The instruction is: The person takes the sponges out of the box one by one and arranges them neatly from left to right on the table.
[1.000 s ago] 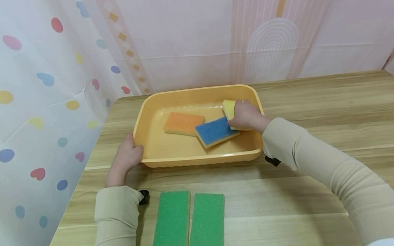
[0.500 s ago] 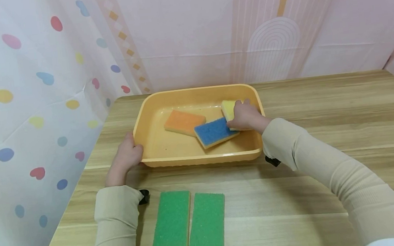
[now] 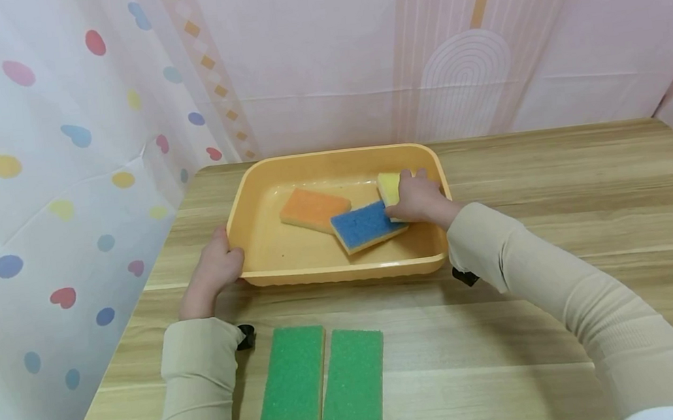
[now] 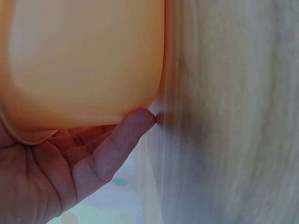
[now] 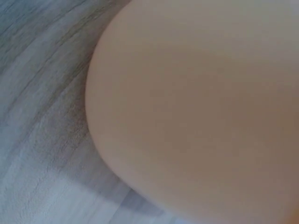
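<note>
A yellow-orange plastic basin (image 3: 292,258) stands at the back of the table. My left hand (image 3: 214,262) holds its near left corner from outside, and in the left wrist view the fingers (image 4: 114,149) lie against the outer wall under the rim. Inside the basin, at the right end, my right hand (image 3: 418,198) grips a yellow sponge (image 3: 389,188), which it partly covers. A blue-topped sponge (image 3: 365,226) lies tilted beside it, its right end by the thumb. An orange sponge (image 3: 314,209) is left of the blue one, their corners overlapping in this view.
Two green sponges (image 3: 294,379) lie side by side on the wooden table (image 3: 560,227), in front of the basin. Patterned curtains (image 3: 320,54) hang behind the table and along its left side. The right wrist view is mostly filled by the basin's outer wall (image 5: 196,112).
The orange sponge has shifted very slightly back and the blue one slightly left. Both hands keep their places, the right one still at the yellow sponge.
</note>
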{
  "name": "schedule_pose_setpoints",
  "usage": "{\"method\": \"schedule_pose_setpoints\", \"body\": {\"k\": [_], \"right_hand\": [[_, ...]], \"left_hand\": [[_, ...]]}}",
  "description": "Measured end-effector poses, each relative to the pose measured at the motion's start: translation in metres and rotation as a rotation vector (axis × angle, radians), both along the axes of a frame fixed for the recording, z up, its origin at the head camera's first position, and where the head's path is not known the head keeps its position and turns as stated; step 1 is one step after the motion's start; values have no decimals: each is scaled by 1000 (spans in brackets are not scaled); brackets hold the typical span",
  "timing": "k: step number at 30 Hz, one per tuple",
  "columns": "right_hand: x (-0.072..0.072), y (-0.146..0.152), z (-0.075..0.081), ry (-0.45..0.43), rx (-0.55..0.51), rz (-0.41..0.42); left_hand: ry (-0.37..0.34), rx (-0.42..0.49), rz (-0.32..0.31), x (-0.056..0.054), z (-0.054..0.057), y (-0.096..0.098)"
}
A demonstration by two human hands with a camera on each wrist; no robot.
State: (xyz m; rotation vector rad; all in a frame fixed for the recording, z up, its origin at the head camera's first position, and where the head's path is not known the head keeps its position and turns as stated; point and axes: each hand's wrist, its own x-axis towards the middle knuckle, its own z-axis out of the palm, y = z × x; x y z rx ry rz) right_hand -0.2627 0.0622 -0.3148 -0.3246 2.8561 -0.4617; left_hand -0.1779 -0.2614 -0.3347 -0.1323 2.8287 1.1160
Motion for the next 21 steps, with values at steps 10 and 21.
{"method": "schedule_pose_setpoints", "body": {"k": [10, 21], "right_hand": [[1, 2, -3, 0, -70, 2], [4, -2, -3, 69, -89, 18]], "left_hand": [[-7, 19, 5, 0, -1, 1], [-4, 10, -7, -2, -1, 0]]}}
